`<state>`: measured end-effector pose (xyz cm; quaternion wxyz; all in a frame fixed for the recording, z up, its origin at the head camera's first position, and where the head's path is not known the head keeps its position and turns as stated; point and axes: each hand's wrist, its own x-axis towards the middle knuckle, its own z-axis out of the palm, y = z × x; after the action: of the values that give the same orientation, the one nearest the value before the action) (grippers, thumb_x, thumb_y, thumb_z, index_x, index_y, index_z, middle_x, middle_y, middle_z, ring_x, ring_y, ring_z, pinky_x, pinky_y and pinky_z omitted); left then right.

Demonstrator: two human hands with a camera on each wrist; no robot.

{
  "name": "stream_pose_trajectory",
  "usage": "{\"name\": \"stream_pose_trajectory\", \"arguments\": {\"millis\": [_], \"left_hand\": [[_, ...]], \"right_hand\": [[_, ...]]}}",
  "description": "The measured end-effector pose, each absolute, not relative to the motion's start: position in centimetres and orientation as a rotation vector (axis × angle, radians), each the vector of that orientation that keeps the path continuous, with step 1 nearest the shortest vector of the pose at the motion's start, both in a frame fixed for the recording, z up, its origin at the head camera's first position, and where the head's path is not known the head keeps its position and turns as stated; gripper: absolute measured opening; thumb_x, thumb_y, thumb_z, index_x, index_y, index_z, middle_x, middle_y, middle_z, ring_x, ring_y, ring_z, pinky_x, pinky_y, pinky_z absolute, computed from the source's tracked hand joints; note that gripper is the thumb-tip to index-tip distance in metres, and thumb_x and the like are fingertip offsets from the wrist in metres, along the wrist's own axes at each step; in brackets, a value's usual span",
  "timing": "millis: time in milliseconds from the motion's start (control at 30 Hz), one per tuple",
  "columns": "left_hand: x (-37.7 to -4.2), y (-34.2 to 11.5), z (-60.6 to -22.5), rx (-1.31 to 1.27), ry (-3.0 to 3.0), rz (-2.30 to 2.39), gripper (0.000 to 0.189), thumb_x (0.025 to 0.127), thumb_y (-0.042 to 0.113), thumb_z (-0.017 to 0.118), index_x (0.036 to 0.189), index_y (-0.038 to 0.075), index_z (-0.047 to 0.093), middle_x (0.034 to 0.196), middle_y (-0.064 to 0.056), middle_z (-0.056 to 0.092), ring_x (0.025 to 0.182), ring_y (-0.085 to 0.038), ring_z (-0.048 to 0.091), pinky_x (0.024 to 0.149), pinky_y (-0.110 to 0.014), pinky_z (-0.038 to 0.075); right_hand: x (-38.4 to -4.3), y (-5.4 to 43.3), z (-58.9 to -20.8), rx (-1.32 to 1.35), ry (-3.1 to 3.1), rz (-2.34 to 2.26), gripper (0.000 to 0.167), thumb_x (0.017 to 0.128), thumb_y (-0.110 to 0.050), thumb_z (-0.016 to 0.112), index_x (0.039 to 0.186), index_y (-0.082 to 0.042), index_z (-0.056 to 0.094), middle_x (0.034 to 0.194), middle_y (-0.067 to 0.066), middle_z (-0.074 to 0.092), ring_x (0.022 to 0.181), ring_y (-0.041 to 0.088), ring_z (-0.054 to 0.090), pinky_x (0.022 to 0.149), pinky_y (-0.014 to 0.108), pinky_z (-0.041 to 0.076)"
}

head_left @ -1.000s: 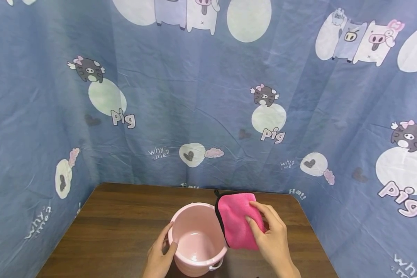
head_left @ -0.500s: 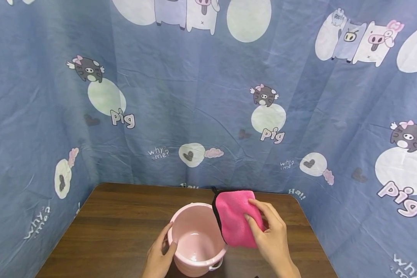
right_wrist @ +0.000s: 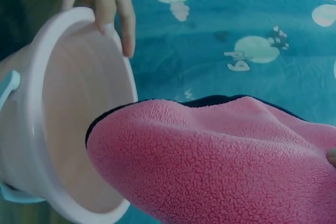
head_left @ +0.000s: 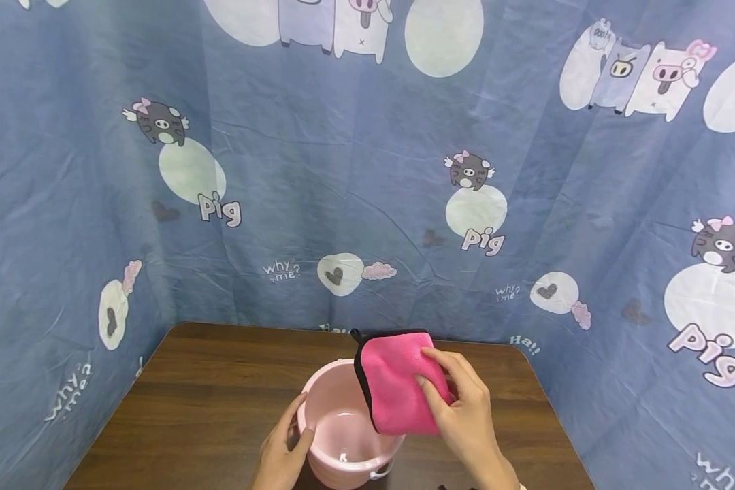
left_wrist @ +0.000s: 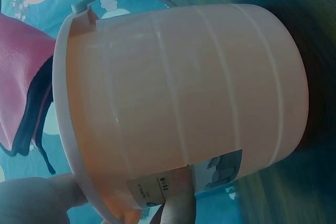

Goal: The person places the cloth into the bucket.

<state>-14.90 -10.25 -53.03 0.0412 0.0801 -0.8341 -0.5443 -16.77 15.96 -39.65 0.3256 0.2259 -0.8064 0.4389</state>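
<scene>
A pale pink bucket (head_left: pixel 327 408) stands upright on the wooden table, its mouth facing up. My left hand (head_left: pixel 283 446) grips its left rim, thumb over the edge and fingers along the outer wall. In the left wrist view a paper label (left_wrist: pixel 220 171) shows on the bucket's side. My right hand (head_left: pixel 462 408) pinches a folded bright pink cloth (head_left: pixel 398 381) with black edging and a small loop. The cloth hangs above the bucket's right rim, covering part of it. Fleecy texture shows on the cloth in the right wrist view.
The brown wooden table (head_left: pixel 220 395) ends at a blue curtain (head_left: pixel 282 170) printed with cartoon pigs, which rises behind it and on both sides. A thin bucket handle (head_left: pixel 381 471) hangs at the front right of the bucket.
My right hand has carried the cloth leftward, from beside the bucket's right rim to over its opening. The left hand and bucket stay in place.
</scene>
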Motion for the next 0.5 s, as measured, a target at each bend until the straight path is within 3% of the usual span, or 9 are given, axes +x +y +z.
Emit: {"name": "stream_pose_trajectory", "arguments": {"millis": [500], "left_hand": [[-14.9, -10.3, -53.2, 0.218, -2.499, -1.694, 0.057, 0.093, 0.018, 0.064, 0.148, 0.024, 0.049, 0.137, -0.021, 0.062, 0.115, -0.037, 0.068, 0.098, -0.065, 0.051]], "right_hand": [[-17.7, 14.4, -40.3, 0.6, -2.132, 1.164, 0.044, 0.082, 0.003, 0.078, 0.121, -0.016, 0.07, 0.105, -0.001, 0.07, 0.08, 0.004, 0.065, 0.064, 0.012, 0.056]]}}
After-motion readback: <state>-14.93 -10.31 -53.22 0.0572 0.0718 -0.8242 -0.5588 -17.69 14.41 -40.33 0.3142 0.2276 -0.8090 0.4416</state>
